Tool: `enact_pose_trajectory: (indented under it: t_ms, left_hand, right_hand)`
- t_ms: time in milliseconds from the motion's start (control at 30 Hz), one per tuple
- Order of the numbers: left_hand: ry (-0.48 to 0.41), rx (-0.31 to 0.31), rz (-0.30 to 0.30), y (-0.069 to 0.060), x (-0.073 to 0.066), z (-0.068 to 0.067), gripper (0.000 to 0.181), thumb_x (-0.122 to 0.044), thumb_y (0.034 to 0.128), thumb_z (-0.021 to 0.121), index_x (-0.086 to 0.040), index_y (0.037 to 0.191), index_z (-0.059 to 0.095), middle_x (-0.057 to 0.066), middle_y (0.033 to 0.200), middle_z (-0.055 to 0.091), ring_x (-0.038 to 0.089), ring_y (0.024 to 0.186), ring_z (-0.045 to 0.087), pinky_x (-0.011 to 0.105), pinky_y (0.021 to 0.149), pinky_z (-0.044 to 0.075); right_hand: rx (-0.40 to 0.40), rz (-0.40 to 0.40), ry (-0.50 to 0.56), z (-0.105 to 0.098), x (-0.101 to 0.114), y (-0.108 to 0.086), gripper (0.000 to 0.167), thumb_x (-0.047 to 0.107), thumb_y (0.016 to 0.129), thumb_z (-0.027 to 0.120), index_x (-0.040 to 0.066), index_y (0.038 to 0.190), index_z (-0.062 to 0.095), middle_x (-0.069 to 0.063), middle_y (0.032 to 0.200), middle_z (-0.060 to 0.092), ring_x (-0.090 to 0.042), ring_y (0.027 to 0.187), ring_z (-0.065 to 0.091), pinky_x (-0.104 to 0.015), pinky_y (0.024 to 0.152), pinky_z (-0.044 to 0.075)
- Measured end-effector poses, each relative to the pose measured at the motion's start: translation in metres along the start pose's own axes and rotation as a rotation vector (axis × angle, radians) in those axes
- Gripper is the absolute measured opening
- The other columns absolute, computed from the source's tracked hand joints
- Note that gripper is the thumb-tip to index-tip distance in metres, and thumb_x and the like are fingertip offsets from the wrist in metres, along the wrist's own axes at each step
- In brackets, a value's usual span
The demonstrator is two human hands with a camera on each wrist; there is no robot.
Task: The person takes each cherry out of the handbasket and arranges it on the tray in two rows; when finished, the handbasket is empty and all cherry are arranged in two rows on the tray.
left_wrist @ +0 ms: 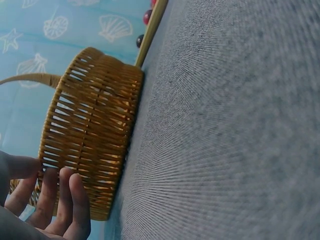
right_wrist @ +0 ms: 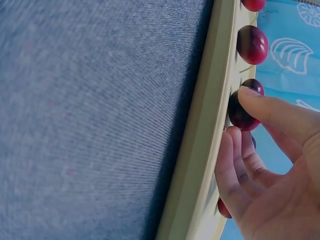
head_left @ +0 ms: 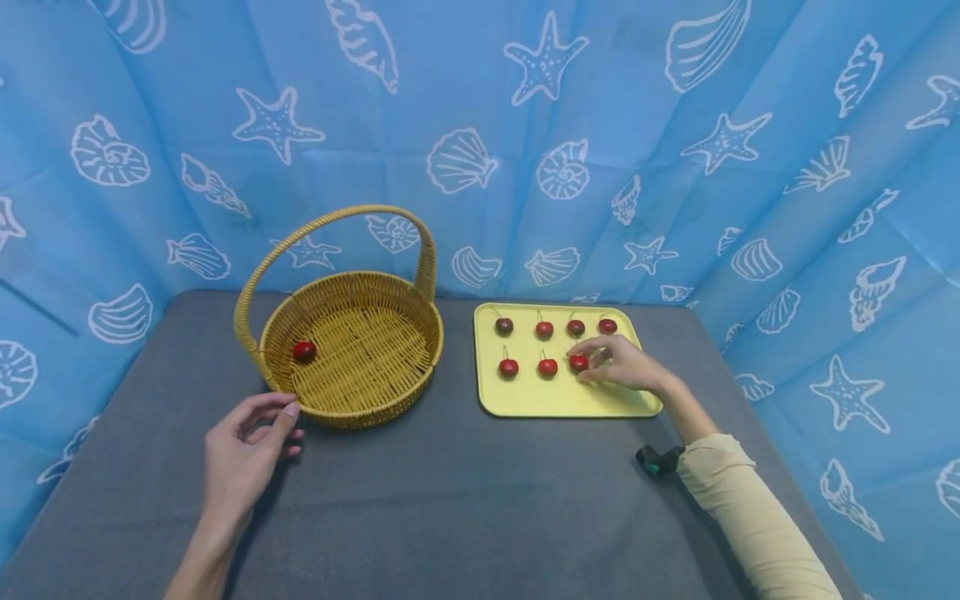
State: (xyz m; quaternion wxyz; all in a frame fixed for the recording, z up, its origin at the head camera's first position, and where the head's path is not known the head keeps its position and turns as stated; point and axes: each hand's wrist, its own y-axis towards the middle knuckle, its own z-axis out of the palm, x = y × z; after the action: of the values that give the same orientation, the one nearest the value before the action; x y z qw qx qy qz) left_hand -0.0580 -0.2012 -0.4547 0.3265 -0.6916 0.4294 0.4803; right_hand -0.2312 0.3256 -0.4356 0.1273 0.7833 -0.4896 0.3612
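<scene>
A round wicker basket (head_left: 360,417) with a tall arched handle stands at the left, and one red cherry (head_left: 303,352) lies inside it. My left hand (head_left: 243,450) pinches the basket's near-left rim between thumb and fingers; the left wrist view shows the fingertips (left_wrist: 65,175) against the woven wall. On the right, a yellow tray (head_left: 540,402) carries several stemmed cherries in two rows. My right hand (head_left: 618,364) holds the front-row cherry (head_left: 578,363) at the right end, still at the tray. The right wrist view has the thumb on that dark red cherry (right_wrist: 241,112), other fingers curled below.
Grey cloth (head_left: 450,500) covers the table. A blue curtain (head_left: 480,108) with white shells and starfish hangs behind and along the sides. A small black strap-like object (head_left: 658,460) is by the right wrist, in front of the tray. The basket's handle arches above its opening.
</scene>
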Motion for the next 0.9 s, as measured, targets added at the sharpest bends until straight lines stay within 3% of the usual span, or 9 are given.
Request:
enact_pose_trajectory:
  t_ms: [300,500,733,900]
  left_hand:
    - [0.005,0.002,0.010,-0.001,0.001,0.000,0.029,-0.024,0.1058,0.074,-0.011,0.131,0.070,-0.012,0.100,0.070,0.004,0.079,0.074,0.022,0.065,0.069]
    - [-0.004,0.007,0.017,-0.002,0.001,-0.001,0.029,-0.024,0.1056,0.074,-0.011,0.131,0.070,-0.012,0.099,0.070,0.005,0.079,0.075,0.023,0.064,0.069]
    - [-0.020,0.015,0.016,-0.001,0.001,-0.002,0.029,-0.025,0.1052,0.075,-0.011,0.131,0.070,-0.010,0.100,0.072,0.007,0.079,0.076,0.025,0.065,0.070]
    - [-0.033,0.022,0.012,-0.001,0.001,-0.003,0.030,-0.025,0.1053,0.075,-0.010,0.131,0.070,-0.010,0.100,0.073,0.006,0.079,0.076,0.025,0.066,0.070]
  right_hand:
    - [0.000,-0.002,0.005,-0.004,-0.003,-0.001,0.043,0.006,0.091,0.087,0.001,0.131,0.074,-0.021,0.116,0.079,-0.027,0.095,0.074,-0.021,0.071,0.060]
    - [-0.007,-0.026,0.020,-0.010,0.002,-0.004,0.041,0.002,0.093,0.083,-0.003,0.132,0.072,-0.025,0.114,0.074,-0.027,0.093,0.074,-0.026,0.070,0.064]
    - [-0.028,-0.102,-0.005,-0.016,0.021,-0.001,0.040,0.003,0.096,0.081,-0.005,0.134,0.071,-0.028,0.126,0.070,-0.029,0.096,0.076,-0.031,0.076,0.067]
    - [-0.051,-0.150,-0.026,-0.016,0.040,0.007,0.037,0.003,0.096,0.081,-0.002,0.132,0.073,-0.028,0.124,0.073,-0.026,0.098,0.074,-0.030,0.082,0.066]
